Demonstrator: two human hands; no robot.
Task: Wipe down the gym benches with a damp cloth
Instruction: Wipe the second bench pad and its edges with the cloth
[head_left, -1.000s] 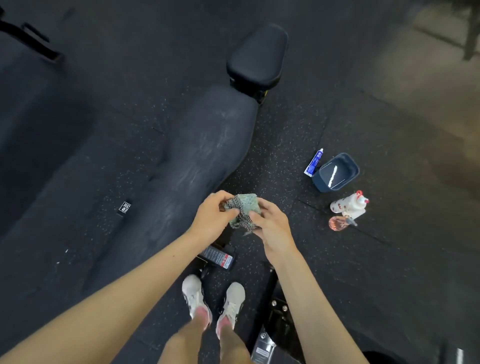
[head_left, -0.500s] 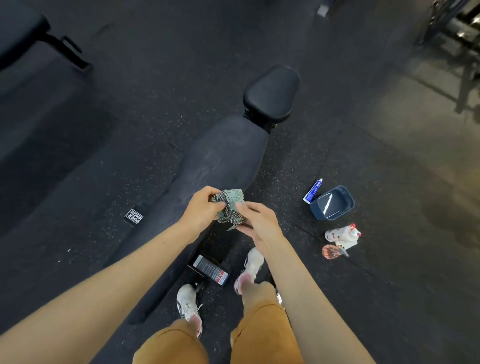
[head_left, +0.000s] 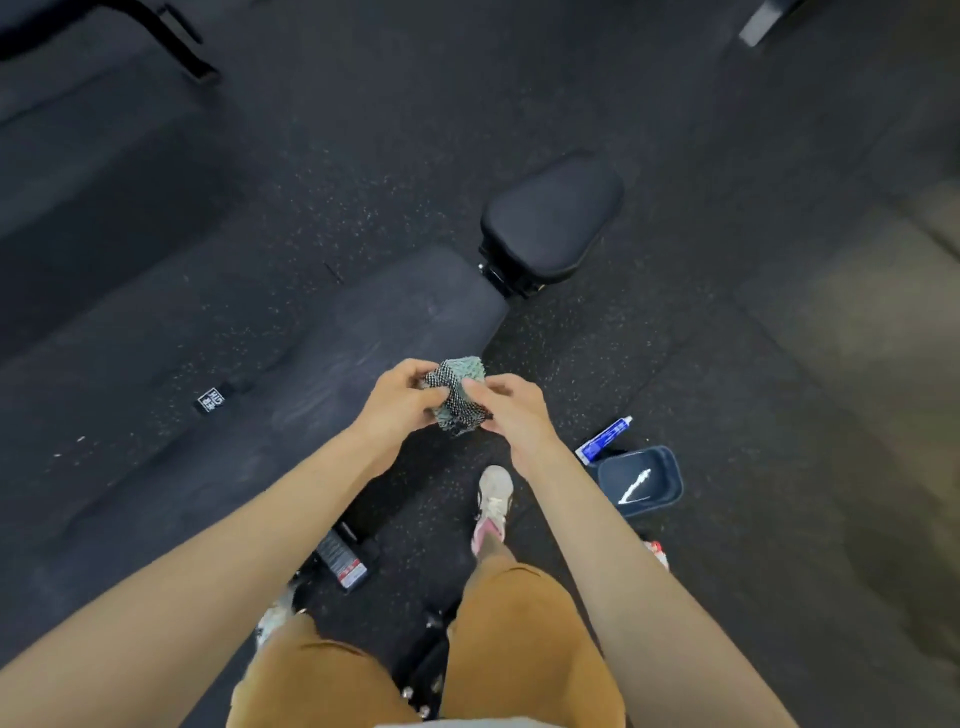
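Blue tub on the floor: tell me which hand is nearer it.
Right. The right hand holds the cloth just up-left of the tub; the left hand holds it farther left.

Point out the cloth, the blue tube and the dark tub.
cloth (head_left: 463, 370), head view, on its green top fold.
blue tube (head_left: 604, 440), head view, on the middle of its body.
dark tub (head_left: 674, 475), head view, on its right wall.

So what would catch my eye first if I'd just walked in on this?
Most likely the two hands in the middle: the left hand and right hand both pinch a bunched green and black-checked cloth beside the long dark bench pad. On the speckled floor to the right sits a dark blue basin, with a blue-and-white tube by its far corner.
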